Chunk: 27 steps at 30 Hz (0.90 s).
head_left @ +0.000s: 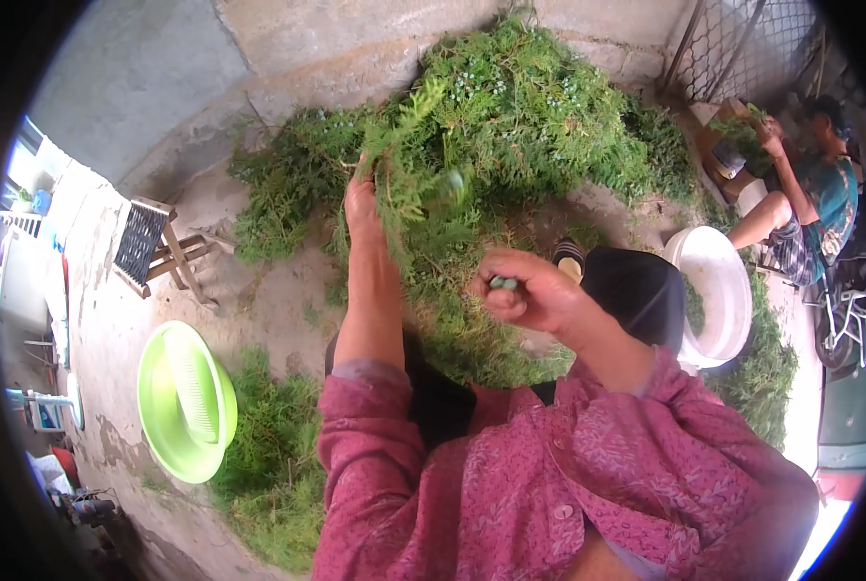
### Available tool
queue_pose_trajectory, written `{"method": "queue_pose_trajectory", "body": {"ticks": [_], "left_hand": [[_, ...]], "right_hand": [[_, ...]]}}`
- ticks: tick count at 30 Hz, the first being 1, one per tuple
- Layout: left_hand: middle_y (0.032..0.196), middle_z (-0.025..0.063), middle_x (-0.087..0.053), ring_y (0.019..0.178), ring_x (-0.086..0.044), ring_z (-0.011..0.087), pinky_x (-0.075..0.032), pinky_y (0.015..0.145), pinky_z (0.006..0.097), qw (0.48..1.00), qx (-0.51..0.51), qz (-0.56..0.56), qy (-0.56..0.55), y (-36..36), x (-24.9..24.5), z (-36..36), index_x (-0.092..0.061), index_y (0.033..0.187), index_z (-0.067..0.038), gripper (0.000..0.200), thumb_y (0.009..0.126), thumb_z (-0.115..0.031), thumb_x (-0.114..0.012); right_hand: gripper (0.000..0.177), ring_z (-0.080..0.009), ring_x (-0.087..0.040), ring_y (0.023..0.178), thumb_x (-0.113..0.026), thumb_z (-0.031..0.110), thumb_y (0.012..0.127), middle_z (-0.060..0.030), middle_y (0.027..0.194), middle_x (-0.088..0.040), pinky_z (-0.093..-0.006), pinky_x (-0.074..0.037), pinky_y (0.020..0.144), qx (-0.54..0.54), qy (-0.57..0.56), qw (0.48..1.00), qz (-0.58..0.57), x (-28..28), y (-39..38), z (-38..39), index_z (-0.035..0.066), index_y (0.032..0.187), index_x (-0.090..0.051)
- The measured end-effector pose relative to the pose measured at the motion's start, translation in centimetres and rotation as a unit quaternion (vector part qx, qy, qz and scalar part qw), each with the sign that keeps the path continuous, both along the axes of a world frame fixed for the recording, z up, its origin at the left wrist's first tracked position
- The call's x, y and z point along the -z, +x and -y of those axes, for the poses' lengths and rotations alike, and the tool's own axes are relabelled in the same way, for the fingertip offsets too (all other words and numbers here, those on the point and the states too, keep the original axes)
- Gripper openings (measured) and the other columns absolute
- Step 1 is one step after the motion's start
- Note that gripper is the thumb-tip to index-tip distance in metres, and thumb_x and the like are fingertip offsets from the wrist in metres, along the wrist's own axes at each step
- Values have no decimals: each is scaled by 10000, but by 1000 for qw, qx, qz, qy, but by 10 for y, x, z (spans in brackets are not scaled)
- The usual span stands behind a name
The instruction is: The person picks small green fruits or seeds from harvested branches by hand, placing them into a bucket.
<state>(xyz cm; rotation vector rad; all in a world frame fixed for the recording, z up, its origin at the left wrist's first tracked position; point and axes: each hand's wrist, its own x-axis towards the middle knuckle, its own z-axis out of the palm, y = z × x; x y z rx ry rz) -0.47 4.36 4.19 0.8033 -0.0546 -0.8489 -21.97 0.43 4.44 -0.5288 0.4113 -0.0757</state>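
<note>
My left hand is raised and grips a leafy green sprig in front of a big heap of green branches bearing small bluish berries. My right hand is closed in a fist around a few small bluish-green berries, held a little below and to the right of the sprig. Both arms wear pink patterned sleeves.
A lime-green basin lies at left beside loose greenery. A small wooden stool stands on the concrete floor. A white bucket sits at right. Another person sits at far right handling sprigs, near a wire fence.
</note>
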Motion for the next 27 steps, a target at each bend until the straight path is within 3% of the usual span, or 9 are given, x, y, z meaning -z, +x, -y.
{"method": "queue_pose_trajectory", "body": {"ticks": [6,9,11,13,15,19,21,23,27], "left_hand": [[652,4,-545,559,-550,150,-471,528,299,999,30,13,30,0,7,1,-559,812,-87,218,873,-290,-511],[623,7,-540,537,-542,152,-462,508,296,999,6,12,44,-12,-4,0,-561,773,-86,238,873,-298,-516],[843,64,-615,663,-602,171,-519,572,313,997,75,4,26,1,21,5,-594,972,-73,323,813,-354,-598],[826,71,-620,648,-604,176,-520,569,309,996,78,15,28,10,37,11,-592,964,-77,300,831,-346,-574],[819,81,-625,642,-606,181,-519,567,308,989,146,-9,-35,10,40,12,-591,951,-71,289,848,-338,-548],[812,87,-627,632,-606,184,-515,555,307,988,139,-17,-58,1,25,9,-586,951,-61,271,864,-310,-523],[806,87,-627,624,-605,184,-515,552,309,990,130,-12,-47,3,25,8,-582,953,-60,265,866,-303,-520],[799,87,-628,616,-604,185,-514,549,312,992,125,-7,-36,-1,21,6,-579,956,-59,260,868,-296,-518],[682,48,-577,503,-543,166,-471,455,306,992,116,-36,-39,-4,18,10,-546,911,-64,247,894,-300,-477]], "right_hand": [[41,-68,-439,498,-563,80,820,-75,800,-547,-144,-292,350,123,-25,992,-1,-19,-13,38,68,820,-524],[73,-51,-414,490,-584,119,829,-37,738,-532,-147,-265,362,133,-139,981,32,-37,-9,46,70,817,-531],[111,-34,-375,478,-606,157,829,5,645,-495,-156,-236,370,155,-301,941,9,-51,1,46,76,808,-532],[120,-55,-435,508,-642,161,798,4,639,-531,-179,-324,418,135,-330,934,13,-56,8,46,59,808,-578],[160,-89,-516,584,-669,170,768,-16,693,-590,-225,-422,517,146,-616,774,-3,-56,25,37,27,823,-624],[233,-109,-558,665,-678,205,753,-32,745,-624,-257,-462,622,7,-730,674,-115,-46,32,26,-6,841,-633],[237,-90,-533,605,-677,232,760,-31,697,-597,-237,-438,548,22,-693,716,-82,-32,33,26,8,825,-636],[245,-63,-479,515,-673,247,770,-15,633,-546,-205,-367,448,-35,-491,861,-127,-34,32,24,23,856,-624],[232,-44,-413,454,-655,236,790,7,624,-499,-190,-275,390,-31,-328,941,-77,-19,31,21,38,892,-591]]}}
